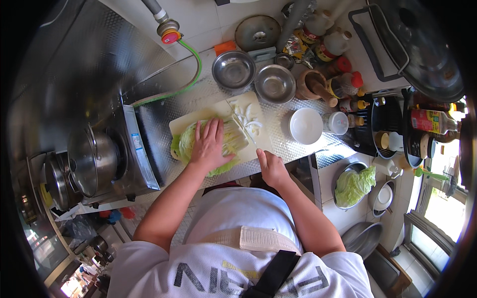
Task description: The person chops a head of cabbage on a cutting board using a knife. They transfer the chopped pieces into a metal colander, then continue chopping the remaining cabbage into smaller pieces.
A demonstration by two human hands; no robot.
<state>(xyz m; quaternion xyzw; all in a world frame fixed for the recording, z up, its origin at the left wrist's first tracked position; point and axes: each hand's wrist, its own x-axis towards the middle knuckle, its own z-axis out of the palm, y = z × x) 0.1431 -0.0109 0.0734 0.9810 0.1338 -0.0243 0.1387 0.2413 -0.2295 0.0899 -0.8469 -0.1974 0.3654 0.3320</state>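
Observation:
A halved or trimmed Chinese cabbage [186, 141] lies on a pale cutting board [206, 108], pale green with a leafy end toward the left. My left hand [209, 144] grips it from above, fingers over its top and thumb apart on the near side. In my closed right hand [271, 166] is the handle of a knife [248, 135]. The blade points away from me, at the cabbage's right, cut end; its handle is mostly hidden in my fist. Right of the blade, white cut pieces [252, 124] are spread on the board.
Two steel bowls [233, 70] and a white bowl [305, 126] stand behind and right of the board. A wooden mortar [310, 83] and several bottles fill the back right. Cabbage leaves [355, 186] sit in a basin at right. A lidded pot [93, 161] is on the left stove.

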